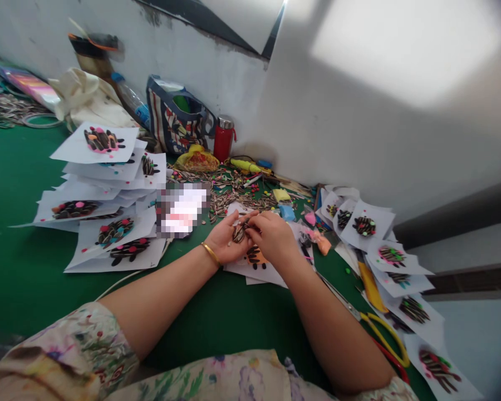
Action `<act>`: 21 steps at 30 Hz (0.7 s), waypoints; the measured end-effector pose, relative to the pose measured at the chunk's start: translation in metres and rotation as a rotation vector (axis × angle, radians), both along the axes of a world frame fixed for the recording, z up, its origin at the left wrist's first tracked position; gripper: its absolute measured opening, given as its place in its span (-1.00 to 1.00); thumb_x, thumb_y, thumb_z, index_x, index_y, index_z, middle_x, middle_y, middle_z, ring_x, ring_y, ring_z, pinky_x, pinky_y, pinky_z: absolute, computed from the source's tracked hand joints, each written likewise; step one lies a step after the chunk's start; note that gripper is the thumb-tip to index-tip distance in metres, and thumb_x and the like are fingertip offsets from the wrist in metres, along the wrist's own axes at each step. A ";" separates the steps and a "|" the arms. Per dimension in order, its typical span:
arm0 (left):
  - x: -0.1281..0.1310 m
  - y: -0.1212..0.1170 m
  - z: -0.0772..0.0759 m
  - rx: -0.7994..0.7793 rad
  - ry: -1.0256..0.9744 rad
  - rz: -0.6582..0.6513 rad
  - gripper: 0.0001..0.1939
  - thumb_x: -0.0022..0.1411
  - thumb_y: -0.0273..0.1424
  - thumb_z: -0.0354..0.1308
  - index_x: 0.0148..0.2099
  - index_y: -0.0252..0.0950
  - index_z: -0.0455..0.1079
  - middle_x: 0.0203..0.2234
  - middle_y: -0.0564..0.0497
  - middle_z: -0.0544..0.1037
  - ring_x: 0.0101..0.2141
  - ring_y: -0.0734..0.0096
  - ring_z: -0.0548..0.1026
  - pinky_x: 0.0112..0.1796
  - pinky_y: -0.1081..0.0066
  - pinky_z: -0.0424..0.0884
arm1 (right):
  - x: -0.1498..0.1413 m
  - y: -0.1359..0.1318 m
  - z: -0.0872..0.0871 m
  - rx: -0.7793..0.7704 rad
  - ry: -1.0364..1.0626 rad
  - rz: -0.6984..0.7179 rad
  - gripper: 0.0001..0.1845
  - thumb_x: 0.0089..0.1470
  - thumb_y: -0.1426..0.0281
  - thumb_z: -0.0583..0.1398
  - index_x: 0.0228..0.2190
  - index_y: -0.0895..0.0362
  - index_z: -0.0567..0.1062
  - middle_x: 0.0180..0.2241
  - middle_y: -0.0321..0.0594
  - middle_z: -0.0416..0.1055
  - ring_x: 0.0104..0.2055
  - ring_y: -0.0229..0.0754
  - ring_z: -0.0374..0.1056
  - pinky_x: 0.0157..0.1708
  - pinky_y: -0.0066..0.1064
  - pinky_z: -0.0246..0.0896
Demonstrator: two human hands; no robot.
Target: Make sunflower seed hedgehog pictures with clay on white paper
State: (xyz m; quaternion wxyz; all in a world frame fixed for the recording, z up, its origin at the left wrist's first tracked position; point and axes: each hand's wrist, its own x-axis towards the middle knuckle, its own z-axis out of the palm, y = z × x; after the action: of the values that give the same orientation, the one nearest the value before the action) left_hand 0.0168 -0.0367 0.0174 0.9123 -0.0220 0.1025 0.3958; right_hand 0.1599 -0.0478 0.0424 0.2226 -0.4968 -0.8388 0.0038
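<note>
My left hand [226,239], with a gold bangle at the wrist, is turned palm up and cradles several striped sunflower seeds [238,233]. Over its fingers my right hand [273,234] is closed in a pinch among the seeds; what lies between its fingertips is mostly hidden. Beneath both hands lies a white paper sheet [275,274] bearing an orange clay shape set with dark seeds [256,257], partly covered by my right hand.
Paper sheets with seed-and-clay figures [104,195] are stacked at left, and more sheets [401,256] overlap at right. Loose seeds [234,192] spread behind my hands. A blurred phone [181,209], yellow-handled scissors [386,334], a red flask [224,139] and a bag [175,120] stand around.
</note>
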 end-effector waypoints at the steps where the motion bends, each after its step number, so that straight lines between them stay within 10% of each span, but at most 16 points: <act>1: 0.000 0.000 0.000 0.000 0.012 0.007 -0.53 0.43 -0.21 -0.18 0.05 -0.43 0.40 -0.38 -0.10 0.56 -0.43 0.41 0.49 -0.35 0.44 0.43 | 0.000 0.000 0.000 0.005 0.009 0.006 -0.89 0.15 0.42 0.19 -0.36 0.10 0.56 -0.31 -0.14 0.46 -0.21 -0.09 0.34 -0.21 -0.29 0.22; 11: -0.003 0.004 -0.009 0.062 0.110 0.054 -0.58 0.42 -0.26 -0.16 0.04 -0.41 0.41 -0.19 -0.22 0.57 -0.15 0.23 0.56 -0.09 0.22 0.46 | 0.017 -0.015 0.006 -0.069 0.376 0.010 -0.83 0.17 0.39 0.16 -0.31 0.07 0.57 -0.36 -0.21 0.46 -0.27 -0.15 0.36 -0.23 -0.33 0.26; 21: -0.004 0.006 -0.010 0.039 0.167 0.116 -0.61 0.41 -0.28 -0.12 -0.01 -0.40 0.45 -0.16 -0.24 0.57 0.00 0.10 0.50 0.01 0.09 0.44 | 0.054 -0.032 -0.042 -0.375 0.680 -0.212 -0.80 -0.03 0.38 0.22 -0.28 0.10 0.41 -0.42 -0.27 0.42 -0.41 -0.19 0.37 -0.39 -0.35 0.32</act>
State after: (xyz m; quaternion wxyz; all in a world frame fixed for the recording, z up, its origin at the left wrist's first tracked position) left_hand 0.0128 -0.0307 0.0078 0.8763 0.0229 0.1691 0.4505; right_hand 0.2143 -0.0802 0.0007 0.3924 -0.5830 -0.6460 0.2979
